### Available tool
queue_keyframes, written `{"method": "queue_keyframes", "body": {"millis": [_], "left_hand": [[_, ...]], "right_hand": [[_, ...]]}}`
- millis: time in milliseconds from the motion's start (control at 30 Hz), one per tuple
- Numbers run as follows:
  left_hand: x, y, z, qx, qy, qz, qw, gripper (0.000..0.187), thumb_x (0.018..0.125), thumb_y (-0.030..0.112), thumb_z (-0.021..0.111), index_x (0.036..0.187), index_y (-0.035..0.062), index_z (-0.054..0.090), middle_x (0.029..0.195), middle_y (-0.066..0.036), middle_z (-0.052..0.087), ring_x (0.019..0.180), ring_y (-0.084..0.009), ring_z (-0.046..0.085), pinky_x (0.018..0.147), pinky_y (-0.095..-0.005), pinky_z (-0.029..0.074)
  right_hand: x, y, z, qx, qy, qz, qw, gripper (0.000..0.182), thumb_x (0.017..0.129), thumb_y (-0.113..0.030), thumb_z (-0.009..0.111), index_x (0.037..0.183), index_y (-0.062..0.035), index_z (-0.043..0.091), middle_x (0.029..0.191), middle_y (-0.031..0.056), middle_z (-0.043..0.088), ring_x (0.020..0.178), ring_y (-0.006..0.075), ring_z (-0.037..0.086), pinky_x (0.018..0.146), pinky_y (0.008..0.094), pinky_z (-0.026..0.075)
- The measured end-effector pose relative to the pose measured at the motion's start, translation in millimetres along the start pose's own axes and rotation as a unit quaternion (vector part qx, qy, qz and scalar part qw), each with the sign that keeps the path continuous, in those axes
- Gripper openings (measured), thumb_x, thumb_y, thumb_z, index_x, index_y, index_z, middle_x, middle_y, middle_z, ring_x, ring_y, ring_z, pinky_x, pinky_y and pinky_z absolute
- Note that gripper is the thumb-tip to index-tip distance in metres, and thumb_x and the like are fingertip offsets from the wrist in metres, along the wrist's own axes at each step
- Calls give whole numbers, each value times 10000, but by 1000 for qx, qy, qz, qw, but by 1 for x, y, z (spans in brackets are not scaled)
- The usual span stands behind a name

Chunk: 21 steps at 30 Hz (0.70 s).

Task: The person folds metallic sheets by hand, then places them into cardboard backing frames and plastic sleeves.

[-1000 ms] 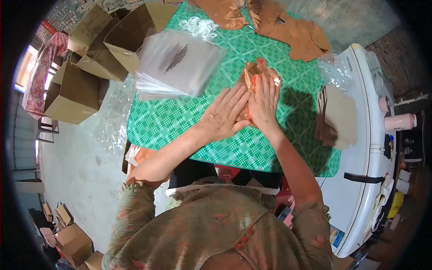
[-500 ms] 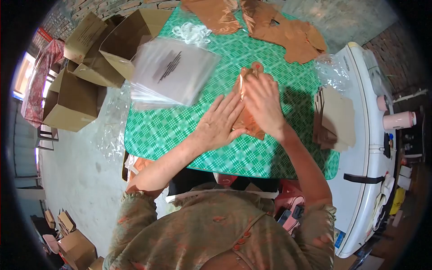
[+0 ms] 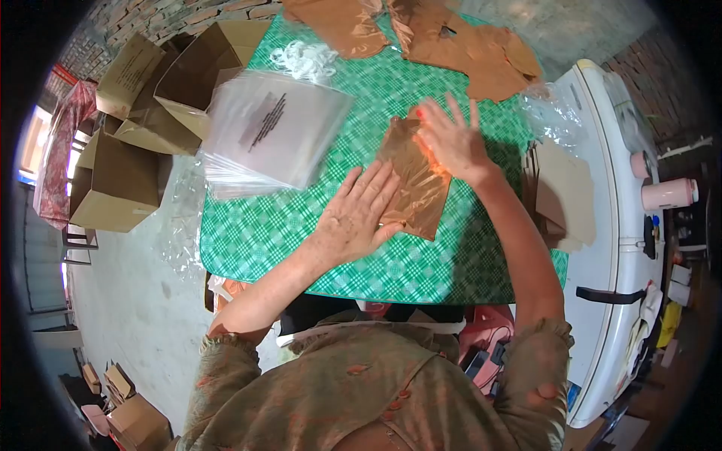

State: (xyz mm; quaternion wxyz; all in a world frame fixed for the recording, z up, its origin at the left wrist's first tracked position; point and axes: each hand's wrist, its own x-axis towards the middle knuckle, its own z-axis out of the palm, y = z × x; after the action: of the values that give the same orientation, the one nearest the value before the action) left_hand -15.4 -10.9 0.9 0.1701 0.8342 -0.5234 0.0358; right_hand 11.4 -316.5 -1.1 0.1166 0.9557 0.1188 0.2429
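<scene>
Lying mostly exposed, the film (image 3: 416, 184) was pressed by the open left hand (image 3: 344, 225) and touched, ungripped, by the spread right hand (image 3: 457, 150).

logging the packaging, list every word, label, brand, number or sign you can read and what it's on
No text is readable.
Stack of clear plastic sheets: dark printed lines, too small to read.
Upper-left cardboard box: faint print, too small and blurred.

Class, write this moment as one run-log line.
left hand: flat, fingers over brown film | right hand: fingers spread, at film's right edge | left of film: clear plastic sheets | beneath: green checked tablecloth
</scene>
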Motion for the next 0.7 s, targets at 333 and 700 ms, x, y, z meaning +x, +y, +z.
{"method": "queue_keyframes", "body": {"millis": [333, 700], "left_hand": [[0, 0, 1, -5, 20, 4, 1000, 845, 1081, 544, 561, 1666, -33, 363, 1732, -240, 353, 1640, -383, 285, 1345, -545, 200], [-1, -1, 3, 9, 22, 6, 1000, 827, 1089, 546, 536, 1672, -15, 363, 1735, -226, 361, 1640, -374, 289, 1349, -538, 194]], "right_hand": [[-20, -17, -48, 133, -155, 215, 955, 451, 948, -409, 779, 1137, -13, 677, 1203, 218, 673, 1135, 428, 641, 951, 583, 527], [-25, 9, -5, 305, -38, 204, 929, 373, 933, -241, 796, 1069, 31, 581, 897, 218, 698, 814, 410, 707, 714, 477, 562]]}}
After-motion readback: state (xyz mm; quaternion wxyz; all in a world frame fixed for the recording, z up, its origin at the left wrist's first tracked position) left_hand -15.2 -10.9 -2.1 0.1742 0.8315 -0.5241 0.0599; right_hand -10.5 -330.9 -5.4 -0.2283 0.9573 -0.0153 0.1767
